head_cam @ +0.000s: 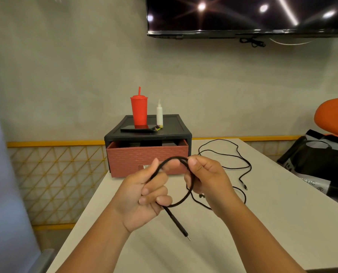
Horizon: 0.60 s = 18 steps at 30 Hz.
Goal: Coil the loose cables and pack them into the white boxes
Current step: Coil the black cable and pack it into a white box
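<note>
Cable loop (176, 158), partly hidden, is gripped by left hand (144, 194) and right hand (205, 178).

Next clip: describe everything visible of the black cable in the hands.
The black cable, matte and cord-like, is bent into one round loop above the white table. The left hand pinches it at the loop's lower left; the right hand grips its upper right. A stiffer end hangs from the left hand, tipped with a small metal plug. The rest trails behind the right hand onto the table.
</note>
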Each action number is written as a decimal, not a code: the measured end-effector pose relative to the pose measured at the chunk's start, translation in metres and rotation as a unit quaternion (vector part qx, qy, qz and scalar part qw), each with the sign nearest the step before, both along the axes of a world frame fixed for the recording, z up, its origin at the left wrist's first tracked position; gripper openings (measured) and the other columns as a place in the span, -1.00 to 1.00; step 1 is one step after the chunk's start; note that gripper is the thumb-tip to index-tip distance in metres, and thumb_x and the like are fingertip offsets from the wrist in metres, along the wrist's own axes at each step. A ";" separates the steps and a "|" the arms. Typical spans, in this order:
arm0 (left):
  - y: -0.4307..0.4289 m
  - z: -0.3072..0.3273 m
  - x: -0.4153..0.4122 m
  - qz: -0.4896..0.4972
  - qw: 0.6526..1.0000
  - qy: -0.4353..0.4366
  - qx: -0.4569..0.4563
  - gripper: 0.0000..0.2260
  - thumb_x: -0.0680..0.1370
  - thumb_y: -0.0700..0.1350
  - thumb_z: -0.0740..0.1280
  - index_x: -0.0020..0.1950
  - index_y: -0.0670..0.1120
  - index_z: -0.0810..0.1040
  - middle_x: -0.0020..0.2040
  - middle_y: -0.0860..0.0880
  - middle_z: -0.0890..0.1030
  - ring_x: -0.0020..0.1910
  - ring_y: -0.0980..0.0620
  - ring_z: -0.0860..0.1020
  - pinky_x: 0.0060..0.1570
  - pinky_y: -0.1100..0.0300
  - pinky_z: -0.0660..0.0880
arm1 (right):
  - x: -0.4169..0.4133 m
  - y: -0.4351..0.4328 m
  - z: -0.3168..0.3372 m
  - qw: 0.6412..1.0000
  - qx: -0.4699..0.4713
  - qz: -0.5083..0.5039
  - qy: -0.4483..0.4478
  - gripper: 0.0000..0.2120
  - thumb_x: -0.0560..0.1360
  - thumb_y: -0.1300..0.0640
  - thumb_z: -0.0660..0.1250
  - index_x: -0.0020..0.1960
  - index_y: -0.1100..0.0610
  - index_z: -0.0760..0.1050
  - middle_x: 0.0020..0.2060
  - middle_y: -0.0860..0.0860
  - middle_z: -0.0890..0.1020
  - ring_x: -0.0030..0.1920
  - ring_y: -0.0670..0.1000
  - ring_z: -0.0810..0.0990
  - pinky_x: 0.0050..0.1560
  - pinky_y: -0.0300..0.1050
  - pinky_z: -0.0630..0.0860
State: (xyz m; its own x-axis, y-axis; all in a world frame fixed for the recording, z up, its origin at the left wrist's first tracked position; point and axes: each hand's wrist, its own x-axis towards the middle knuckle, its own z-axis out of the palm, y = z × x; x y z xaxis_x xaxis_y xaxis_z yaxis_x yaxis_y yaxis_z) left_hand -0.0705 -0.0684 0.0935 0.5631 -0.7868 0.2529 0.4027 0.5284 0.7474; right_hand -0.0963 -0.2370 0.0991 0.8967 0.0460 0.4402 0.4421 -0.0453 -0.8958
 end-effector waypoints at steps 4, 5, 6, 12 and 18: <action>0.006 0.004 -0.002 0.110 0.990 -0.068 -0.064 -0.58 0.67 -0.06 0.02 0.48 -0.24 0.14 -0.33 -0.11 0.50 -0.44 0.05 0.37 0.19 0.13 0.43 | 0.003 -0.005 -0.025 0.989 -0.120 -0.088 -0.013 -0.74 0.45 -0.07 0.12 -0.25 -0.12 0.56 -0.57 -0.09 0.45 -0.51 -0.20 0.37 -0.37 -0.36 0.26; 0.003 0.006 -0.002 0.131 0.986 -0.077 -0.069 -0.56 0.65 -0.08 0.08 0.48 -0.23 0.14 -0.34 -0.09 0.51 -0.45 0.06 0.42 0.22 0.09 0.45 | 0.002 -0.003 -0.033 0.984 -0.148 -0.097 -0.004 -0.77 0.44 -0.07 0.12 -0.21 -0.17 0.55 -0.58 -0.10 0.45 -0.50 -0.20 0.38 -0.34 -0.32 0.28; -0.001 0.007 -0.004 0.161 0.982 -0.073 -0.061 -0.53 0.60 -0.10 0.16 0.47 -0.22 0.21 -0.40 -0.04 0.48 -0.48 0.09 0.43 0.17 0.07 0.50 | 0.000 -0.001 -0.041 0.980 -0.177 -0.095 0.007 -0.79 0.45 -0.05 0.13 -0.12 -0.16 0.56 -0.58 -0.12 0.44 -0.48 -0.19 0.38 -0.32 -0.27 0.32; -0.017 0.016 -0.007 0.391 0.913 -0.119 0.011 -0.70 0.59 -0.15 0.08 0.32 -0.07 0.37 -0.44 0.03 0.52 -0.37 0.12 0.55 0.06 0.03 0.50 | -0.018 0.010 -0.050 0.912 -0.408 -0.042 0.011 -0.66 0.60 -0.02 0.12 0.35 -0.01 0.40 -0.03 -0.05 0.59 0.01 -0.03 0.53 0.06 -0.21 0.41; -0.014 -0.001 0.003 0.503 0.757 -0.355 0.219 -0.73 0.62 -0.09 0.12 0.01 0.29 0.47 -0.30 0.07 0.64 0.02 0.15 0.56 0.19 0.29 0.35 | -0.020 0.006 -0.032 0.895 -0.438 -0.062 -0.051 -0.81 0.58 0.01 0.17 0.10 -0.01 0.52 -0.20 -0.04 0.59 -0.20 -0.05 0.46 -0.20 -0.26 0.36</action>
